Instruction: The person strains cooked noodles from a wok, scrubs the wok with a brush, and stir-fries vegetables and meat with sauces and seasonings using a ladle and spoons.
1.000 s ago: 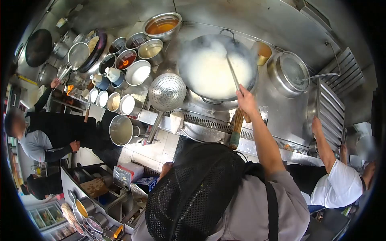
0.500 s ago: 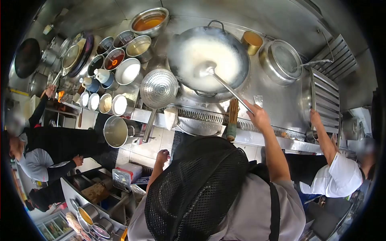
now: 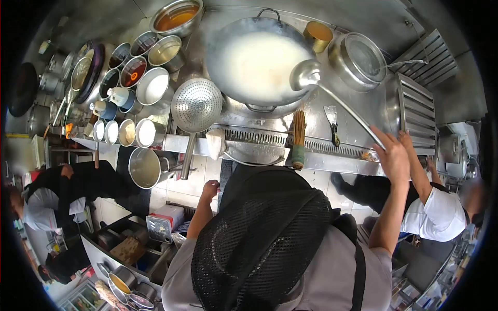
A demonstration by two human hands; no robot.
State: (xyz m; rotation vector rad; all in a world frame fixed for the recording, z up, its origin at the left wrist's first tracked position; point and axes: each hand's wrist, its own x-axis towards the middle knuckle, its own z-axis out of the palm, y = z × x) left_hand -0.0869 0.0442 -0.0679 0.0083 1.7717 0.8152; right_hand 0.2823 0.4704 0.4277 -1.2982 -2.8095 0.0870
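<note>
Gripping smooth metal ladle (image 3: 340, 99) by its end with right hand (image 3: 393, 159), fingers clamped on it; rounded, shiny bowl (image 3: 301, 76) at right rim of dark, round wok (image 3: 217, 59) of cloudy white liquid (image 3: 262, 65). Left hand (image 3: 210, 189) near perforated skimmer (image 3: 197, 105), fingers curled; cannot tell how tightly.

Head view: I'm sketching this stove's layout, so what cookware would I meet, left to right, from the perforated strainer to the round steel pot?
Perforated strainer → wok → gold can → round steel pot.
</note>
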